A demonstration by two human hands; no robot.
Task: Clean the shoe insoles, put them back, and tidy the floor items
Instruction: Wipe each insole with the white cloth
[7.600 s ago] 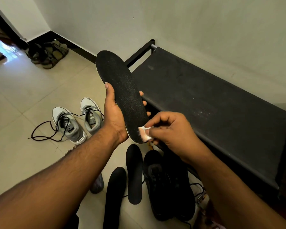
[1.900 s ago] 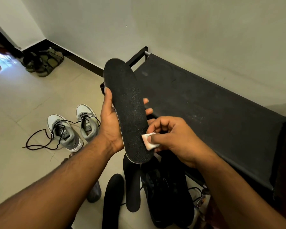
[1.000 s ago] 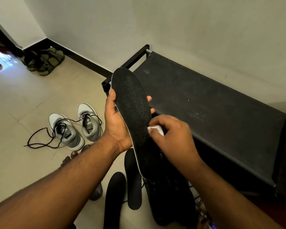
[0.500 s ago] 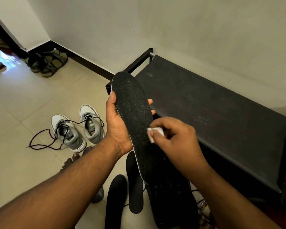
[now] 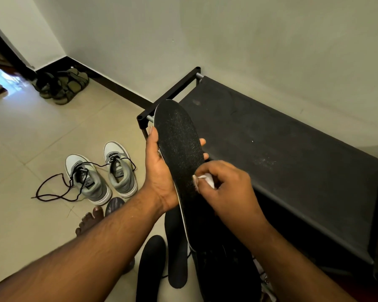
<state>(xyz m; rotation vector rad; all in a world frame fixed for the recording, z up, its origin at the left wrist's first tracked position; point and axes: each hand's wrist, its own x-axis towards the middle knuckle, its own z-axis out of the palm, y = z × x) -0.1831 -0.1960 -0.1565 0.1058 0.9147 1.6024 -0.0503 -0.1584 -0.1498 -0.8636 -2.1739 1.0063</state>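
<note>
My left hand [image 5: 159, 171] grips a long black insole [image 5: 179, 144] by its edges, toe end pointing up and away. My right hand [image 5: 227, 188] pinches a small white wipe [image 5: 206, 179] and presses it against the insole's right side near the middle. Two more black insoles [image 5: 151, 269] lie on the tiled floor below my hands. Black shoes [image 5: 227, 269] sit on the floor right of them, partly hidden by my right forearm.
A pair of grey and white sneakers [image 5: 100, 173] with loose black laces stands on the floor at left. A low black rack [image 5: 282, 144] runs along the wall at right. Olive sandals [image 5: 63, 86] lie in the far corner. A bare foot [image 5: 90, 221] shows under my left arm.
The wipe in my right hand has slid from the insole's heel end up to its middle. My left hand has tipped the insole lower and closer to the rack.
</note>
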